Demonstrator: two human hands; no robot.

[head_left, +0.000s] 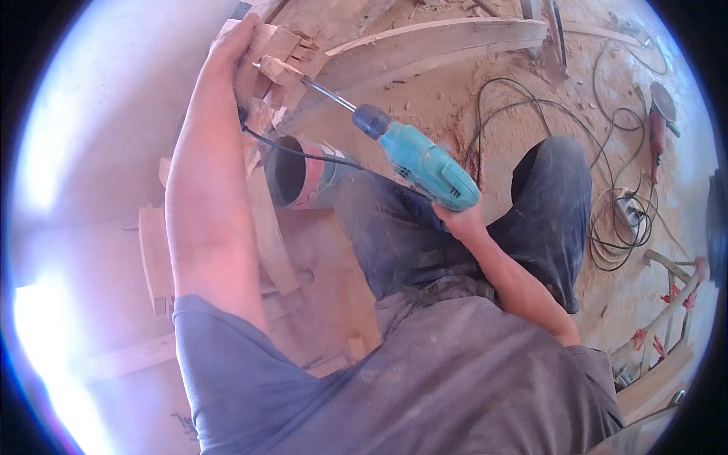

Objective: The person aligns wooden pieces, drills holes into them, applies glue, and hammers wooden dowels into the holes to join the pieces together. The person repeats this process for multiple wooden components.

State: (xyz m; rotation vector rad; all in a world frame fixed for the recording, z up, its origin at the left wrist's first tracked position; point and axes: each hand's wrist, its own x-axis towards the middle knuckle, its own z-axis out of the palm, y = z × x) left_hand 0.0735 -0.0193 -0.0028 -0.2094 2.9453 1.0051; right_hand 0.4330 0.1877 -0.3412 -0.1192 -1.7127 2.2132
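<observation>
My right hand (464, 220) is closed around the rear grip of a teal power drill (425, 163), which points up and to the left. Its long drill bit (327, 92) runs into a notched wooden block (280, 78), and a thin tip shows on the block's far side. Up at the top left, my left hand (235, 42) grips the end of a wooden beam (267, 44) beside that block. The left fingers are partly hidden behind the wood.
Below the work stands a round bucket (311, 178), with a black cord passing over it. A long curved timber (440, 45) lies at the back. On the dusty floor to the right are an angle grinder (658, 133), coiled cables (618, 246) and a socket block (629, 211).
</observation>
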